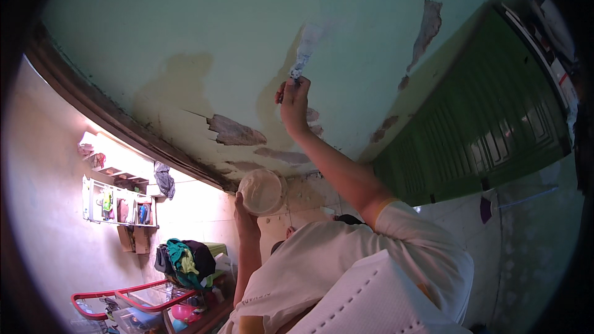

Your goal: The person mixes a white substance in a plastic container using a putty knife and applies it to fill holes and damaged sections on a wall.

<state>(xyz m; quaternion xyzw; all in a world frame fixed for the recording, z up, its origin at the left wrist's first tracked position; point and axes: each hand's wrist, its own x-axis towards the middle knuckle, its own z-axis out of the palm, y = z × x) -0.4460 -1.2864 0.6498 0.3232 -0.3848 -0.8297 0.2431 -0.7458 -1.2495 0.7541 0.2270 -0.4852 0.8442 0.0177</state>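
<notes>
My right hand (pixel 294 104) is raised, gripping a small putty knife (pixel 296 73) with white paste on it, against the pale green wall (pixel 346 25) at a streak of white paste (pixel 309 42). My left hand (pixel 245 216) holds a round plastic tub (pixel 260 193) of off-white paste low beside the wall's bottom edge. Flaked, bare patches (pixel 235 130) mark the paint under and beside my raised hand, and another long peeled patch (pixel 424 34) is at the upper right.
A green panelled door (pixel 470 111) stands at the right, and dark brown trim (pixel 124 124) runs along the left. At the left are a rack (pixel 117 201) with small items, a pile of clothes (pixel 185 260) and a red-railed frame (pixel 124 297). Tiled floor (pixel 309 207) shows below.
</notes>
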